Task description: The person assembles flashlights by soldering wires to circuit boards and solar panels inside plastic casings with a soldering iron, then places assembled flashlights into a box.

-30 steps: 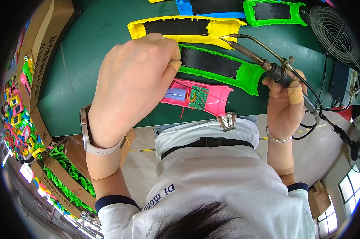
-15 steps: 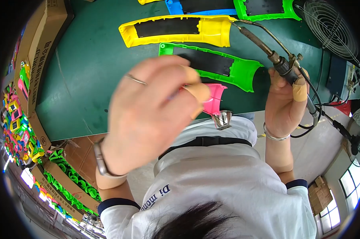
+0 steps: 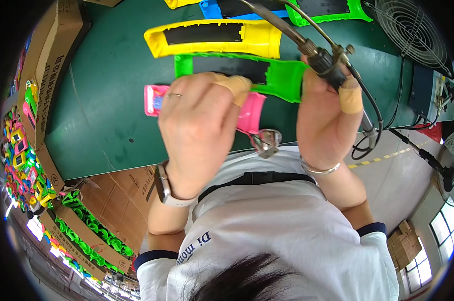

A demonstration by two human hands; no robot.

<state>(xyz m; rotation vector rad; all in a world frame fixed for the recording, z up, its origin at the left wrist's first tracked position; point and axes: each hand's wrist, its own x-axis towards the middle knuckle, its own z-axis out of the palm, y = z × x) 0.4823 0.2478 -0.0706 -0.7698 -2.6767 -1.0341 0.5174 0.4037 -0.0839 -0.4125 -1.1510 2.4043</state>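
Observation:
My left hand [image 3: 199, 125], a ring and a watch on it, is closed with fingers curled over a pink plastic shell [image 3: 251, 113]. What its fingertips pinch, if anything, is hidden below the hand. The pink shell's far left end shows a small blue piece inside. Just off the right end hangs a shiny metal cup-shaped part [image 3: 269, 143], beside a thin red wire. My right hand [image 3: 325, 113] grips a soldering iron [image 3: 327, 65] with a thin tube along it; the iron's tip is out of view. Behind the hands lies a green shell [image 3: 284, 80] with a black panel.
A yellow shell [image 3: 262, 40] lies further back, with blue and green shells [image 3: 332, 12] at the top edge. A wire fan guard [image 3: 412, 32] and a dark box [image 3: 425, 90] stand at right. Cardboard boxes [image 3: 56, 65] line the left; cables hang beside my right hand.
My right hand and the soldering iron have moved left, the iron's front end passing out of the top. My left hand has drawn back slightly, uncovering the pink shell's left end.

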